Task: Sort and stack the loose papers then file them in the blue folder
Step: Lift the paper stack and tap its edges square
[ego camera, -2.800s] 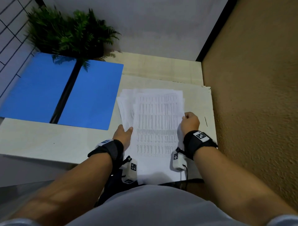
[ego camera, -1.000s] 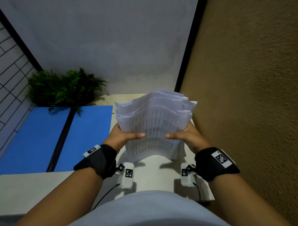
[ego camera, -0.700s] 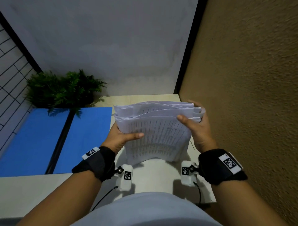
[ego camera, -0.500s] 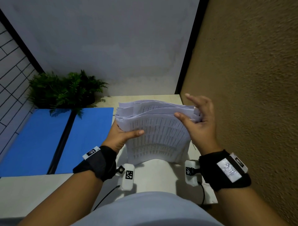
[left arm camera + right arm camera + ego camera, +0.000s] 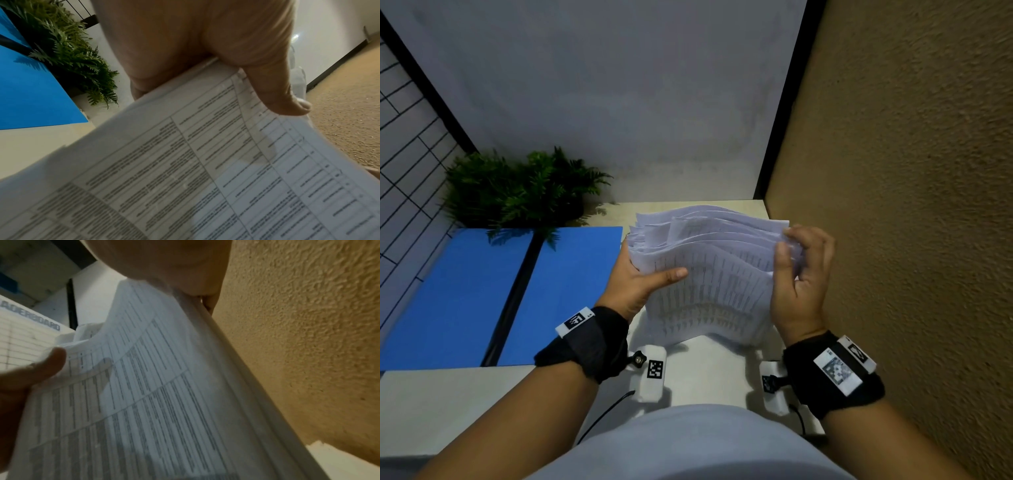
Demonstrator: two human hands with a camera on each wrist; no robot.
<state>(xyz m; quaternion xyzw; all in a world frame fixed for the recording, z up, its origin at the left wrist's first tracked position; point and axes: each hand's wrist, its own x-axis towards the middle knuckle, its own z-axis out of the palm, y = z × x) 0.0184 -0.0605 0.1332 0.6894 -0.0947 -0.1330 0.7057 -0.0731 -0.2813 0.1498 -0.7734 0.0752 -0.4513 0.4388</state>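
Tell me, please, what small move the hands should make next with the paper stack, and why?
Probably tap the stack's lower edge on the table to square it. The paper stack stands upright, gripped by the left hand and right hand, yet its top edges are fanned and uneven. The blue folder lies open to the left, ready once the sheets align.

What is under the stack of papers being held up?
Bare table shows below the stack of papers, whose bottom edge stands near it. Left hand fingers lie hidden behind the sheets; the contact itself is hidden.
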